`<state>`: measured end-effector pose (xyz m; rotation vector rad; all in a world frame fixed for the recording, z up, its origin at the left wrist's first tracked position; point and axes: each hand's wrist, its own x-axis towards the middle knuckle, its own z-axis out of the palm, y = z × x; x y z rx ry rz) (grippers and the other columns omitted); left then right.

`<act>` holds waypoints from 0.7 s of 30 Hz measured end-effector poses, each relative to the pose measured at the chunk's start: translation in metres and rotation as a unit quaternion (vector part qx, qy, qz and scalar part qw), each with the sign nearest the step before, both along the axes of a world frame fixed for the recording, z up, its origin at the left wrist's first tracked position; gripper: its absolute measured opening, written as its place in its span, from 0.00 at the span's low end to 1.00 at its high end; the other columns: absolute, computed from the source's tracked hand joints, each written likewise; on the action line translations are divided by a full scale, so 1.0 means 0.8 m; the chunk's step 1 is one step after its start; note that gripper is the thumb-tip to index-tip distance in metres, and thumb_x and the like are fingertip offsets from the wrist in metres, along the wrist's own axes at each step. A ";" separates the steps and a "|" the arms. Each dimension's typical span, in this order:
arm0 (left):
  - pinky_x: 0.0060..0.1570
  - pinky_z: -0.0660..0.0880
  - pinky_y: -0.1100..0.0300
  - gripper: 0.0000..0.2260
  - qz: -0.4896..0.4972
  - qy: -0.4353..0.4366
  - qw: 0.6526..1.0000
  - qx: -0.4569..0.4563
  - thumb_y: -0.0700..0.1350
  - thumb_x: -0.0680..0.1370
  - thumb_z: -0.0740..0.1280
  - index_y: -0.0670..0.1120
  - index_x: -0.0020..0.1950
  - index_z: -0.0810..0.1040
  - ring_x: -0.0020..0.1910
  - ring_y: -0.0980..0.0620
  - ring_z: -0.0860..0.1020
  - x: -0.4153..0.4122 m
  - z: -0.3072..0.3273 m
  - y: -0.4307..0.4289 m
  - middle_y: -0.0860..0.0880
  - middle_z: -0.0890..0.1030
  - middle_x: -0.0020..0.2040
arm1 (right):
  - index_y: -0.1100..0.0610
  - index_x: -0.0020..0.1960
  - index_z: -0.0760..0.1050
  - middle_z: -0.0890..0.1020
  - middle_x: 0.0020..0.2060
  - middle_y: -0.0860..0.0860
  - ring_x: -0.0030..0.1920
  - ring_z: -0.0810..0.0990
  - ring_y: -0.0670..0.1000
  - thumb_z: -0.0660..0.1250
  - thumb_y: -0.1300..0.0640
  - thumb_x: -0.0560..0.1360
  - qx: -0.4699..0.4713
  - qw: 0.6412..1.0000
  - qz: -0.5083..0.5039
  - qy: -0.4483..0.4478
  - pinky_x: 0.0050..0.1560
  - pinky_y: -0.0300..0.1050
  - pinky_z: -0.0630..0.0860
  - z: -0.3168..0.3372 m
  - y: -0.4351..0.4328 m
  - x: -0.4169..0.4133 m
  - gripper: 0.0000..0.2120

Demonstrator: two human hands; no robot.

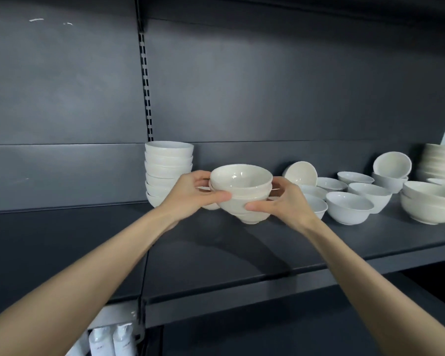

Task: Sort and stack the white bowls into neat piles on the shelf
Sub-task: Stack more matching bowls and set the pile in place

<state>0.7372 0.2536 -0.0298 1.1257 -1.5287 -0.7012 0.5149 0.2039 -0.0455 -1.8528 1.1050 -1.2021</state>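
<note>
So the small nested stack of glossy cream-white ceramic bowls is held in both hands right now, out over the middle of the dark grey metal shelf. It's just right of the tall pile of white bowls against the back panel. Can't tell if its foot touches the shelf or hangs just above it. The left hand and right hand each wrap round one side, thumbs on the near wall and the other fingers curled round the back, so both are gripping the stack.

Handling-wise, my guess is glazed ceramic: stiff, slick, easy to chip, and a few nested together will have some heft. Rims are where chips happen, so I'd hold low on the walls and under the belly of the bottom bowl, pretty much like here. Pinch only the top rim and the top bowl could lift out on its own. Nested bowls also slide on each other when tilted, so keep it level and set it down foot first, with no clacking into the tall pile.

Off to the right are loose white bowls, one tipped-over bowl, and bigger cream bowls. The sizes differ, so those probably need separate piles.
</note>
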 end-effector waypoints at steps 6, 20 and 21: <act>0.56 0.76 0.60 0.18 0.009 -0.002 1.000 0.012 0.42 0.67 0.79 0.51 0.54 0.79 0.53 0.55 0.81 -0.033 0.002 -0.055 0.54 0.83 0.51 | 0.57 0.62 0.73 0.82 0.49 0.46 0.48 0.82 0.44 0.83 0.55 0.57 0.015 1.000 0.013 0.020 0.43 0.36 0.78 0.010 -0.058 -0.031 0.36; 0.44 0.79 0.67 0.19 0.092 -0.017 0.994 0.054 0.41 0.66 0.78 0.48 0.55 0.79 0.50 0.55 0.81 -0.066 -0.027 -0.090 0.51 0.82 0.51 | 0.53 0.55 0.77 0.81 0.53 0.47 0.55 0.79 0.47 0.80 0.39 0.47 0.024 0.992 0.076 0.097 0.56 0.44 0.77 -0.022 -0.136 -0.048 0.40; 0.46 0.79 0.66 0.18 0.095 -0.017 0.994 0.055 0.40 0.66 0.78 0.49 0.53 0.79 0.50 0.54 0.81 -0.068 -0.028 -0.090 0.51 0.82 0.50 | 0.54 0.55 0.77 0.81 0.53 0.48 0.55 0.79 0.47 0.82 0.42 0.49 0.029 0.991 0.088 0.094 0.55 0.43 0.77 -0.022 -0.137 -0.049 0.37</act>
